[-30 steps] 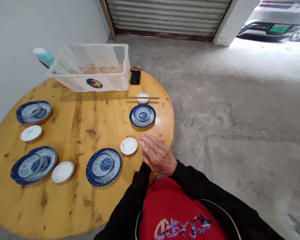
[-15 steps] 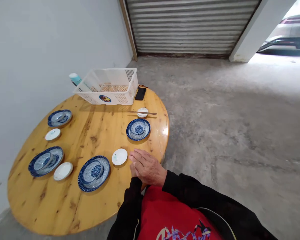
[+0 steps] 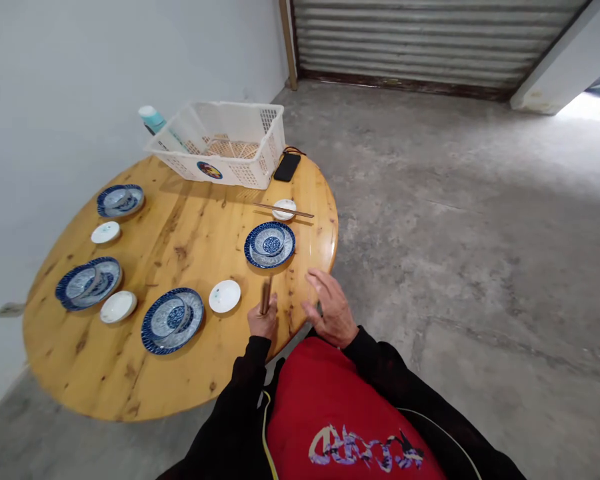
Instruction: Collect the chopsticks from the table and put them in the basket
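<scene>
The left hand (image 3: 263, 321) is closed around a pair of brown chopsticks (image 3: 266, 295), gripping their near ends so the slim sticks rise out of the fist and point toward the far side; they look blurred. Just right of it, the right hand (image 3: 331, 308) hangs over the table's near-right edge with fingers loosely spread and slightly curled, holding nothing; whether it touches the wood cannot be told.

Both hands sit at the rim of a round wooden table (image 3: 180, 373), glossy, honey-coloured, with dark knots and grain. Just left of the left hand lies a small plain white saucer (image 3: 225, 296), smooth and shallow. Further left is a blue-and-white patterned plate with a bowl on it (image 3: 172, 319).

Beyond the hands, another blue patterned plate and bowl (image 3: 270, 244) stands near the right edge. Farther still, a second pair of chopsticks (image 3: 283, 211) rests across a little white dish (image 3: 285, 208). At the far edge a white plastic lattice basket (image 3: 221, 142) stands, rectangular with perforated walls, and a black phone (image 3: 287, 167) lies flat just right of it.
</scene>
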Demonstrator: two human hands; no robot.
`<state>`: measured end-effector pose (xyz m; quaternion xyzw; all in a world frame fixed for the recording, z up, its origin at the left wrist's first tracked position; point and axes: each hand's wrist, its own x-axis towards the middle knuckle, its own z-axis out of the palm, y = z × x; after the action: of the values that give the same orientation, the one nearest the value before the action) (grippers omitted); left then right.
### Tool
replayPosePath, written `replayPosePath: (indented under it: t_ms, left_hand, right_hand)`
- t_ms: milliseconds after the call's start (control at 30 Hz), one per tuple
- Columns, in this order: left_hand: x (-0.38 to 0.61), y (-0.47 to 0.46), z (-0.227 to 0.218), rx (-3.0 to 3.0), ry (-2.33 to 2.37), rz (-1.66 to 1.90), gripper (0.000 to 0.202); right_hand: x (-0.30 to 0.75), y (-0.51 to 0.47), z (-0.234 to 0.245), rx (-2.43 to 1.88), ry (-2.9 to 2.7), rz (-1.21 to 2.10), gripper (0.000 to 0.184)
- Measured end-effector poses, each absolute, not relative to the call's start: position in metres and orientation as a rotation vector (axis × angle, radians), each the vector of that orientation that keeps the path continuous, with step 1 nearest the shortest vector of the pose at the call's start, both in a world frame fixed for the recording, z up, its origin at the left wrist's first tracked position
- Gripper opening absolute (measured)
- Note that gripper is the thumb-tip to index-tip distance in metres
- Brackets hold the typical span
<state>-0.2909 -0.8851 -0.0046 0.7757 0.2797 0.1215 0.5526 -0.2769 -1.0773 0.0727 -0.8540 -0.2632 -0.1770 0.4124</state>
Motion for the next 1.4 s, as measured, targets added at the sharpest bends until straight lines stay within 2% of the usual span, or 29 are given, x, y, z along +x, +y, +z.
replayPosePath:
  t_ms: [133,300,633,867,1067,1200,1400]
  left_hand:
    - [-0.277,-0.906,-0.007,1.548,0.737,0.355,0.047]
    - [-0.252,-0.945,0.004,1.328,0.738,0.214,0.051]
    - [-0.162,-0.998,0.026,1.005,0.667,0.049,0.054]
    - [-0.111,-0.995,0.037,0.77,0.689,-0.043,0.05]
    - [-0.081,-0.984,0.039,0.635,0.702,0.056,0.049]
    - [-0.068,-0.981,0.035,0.6,0.683,0.135,0.048]
    - [-0.046,-0.986,0.038,0.583,0.676,0.239,0.051]
  right_hand:
    - [-0.22,-1.11,0.048,-2.238,-0.448,-0.397,0.043]
    - [-0.125,-1.127,0.021,-2.388,-0.525,-0.241,0.041]
    - [0.018,-1.08,0.002,-2.661,-0.786,0.112,0.042]
    - [0.045,-1.052,0.001,-2.853,-0.791,0.423,0.04]
    - [0.055,-1.044,-0.001,-2.921,-0.819,0.64,0.034]
    - [0.054,-1.057,0.001,-2.76,-0.803,0.643,0.037]
    - [0.031,-1.102,0.034,-2.363,-0.882,0.485,0.04]
